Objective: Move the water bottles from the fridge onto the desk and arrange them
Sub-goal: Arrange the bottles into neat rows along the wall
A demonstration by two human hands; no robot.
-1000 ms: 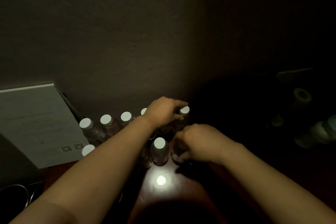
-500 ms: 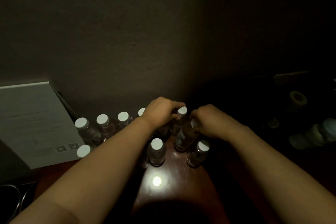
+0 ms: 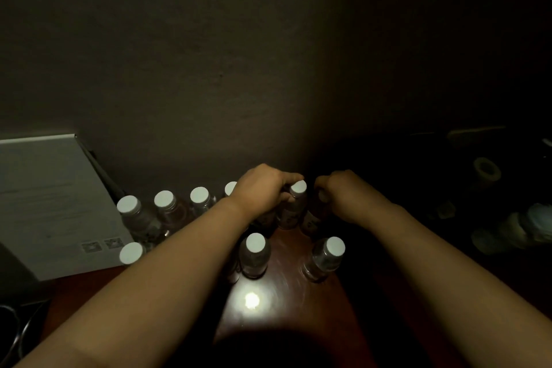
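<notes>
Bottles: clear plastic white-capped water bottles (image 3: 254,254) stand upright on our brown wooden desk (image 3: 286,302) | left hand (image 3: 263,188) grips the back-row bottle (image 3: 294,203) | right hand (image 3: 343,191), curled, contents unclear, just beside its right.

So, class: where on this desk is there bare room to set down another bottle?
Bare wood shows on the desk between the two front bottles and nearer, round the light spot. The back row by the wall is crowded, both hands there.
</notes>
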